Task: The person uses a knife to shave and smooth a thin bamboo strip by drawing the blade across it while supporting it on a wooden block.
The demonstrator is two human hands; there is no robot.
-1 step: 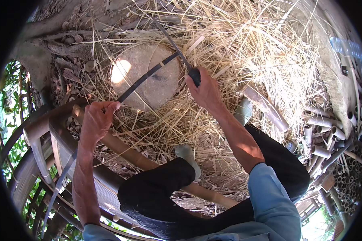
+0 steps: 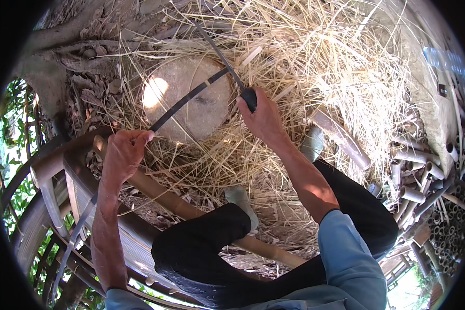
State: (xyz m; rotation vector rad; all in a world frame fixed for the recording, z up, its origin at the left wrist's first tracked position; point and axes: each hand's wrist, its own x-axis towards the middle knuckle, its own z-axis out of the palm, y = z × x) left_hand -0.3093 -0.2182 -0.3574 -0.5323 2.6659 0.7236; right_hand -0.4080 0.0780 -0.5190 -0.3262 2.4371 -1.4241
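Observation:
My left hand [image 2: 123,154] is closed on a long thin dark bamboo strip [image 2: 186,101]. The strip runs from the lower left, through that hand, and up across a round wooden block [image 2: 191,116]. My right hand [image 2: 264,118] grips the black handle of a long knife [image 2: 249,98], and its narrow blade points up and to the left. Blade and strip meet just above the block's right edge. Pale straw-like shavings [image 2: 315,67] lie heaped all around the block.
My legs in black trousers [image 2: 201,243] and grey shoes [image 2: 240,199] rest over a thick bamboo pole [image 2: 178,206]. Curved wooden furniture [image 2: 51,181] stands at the left. Several cut bamboo tubes [image 2: 423,181] are stacked at the right. Dry leaves lie at the upper left.

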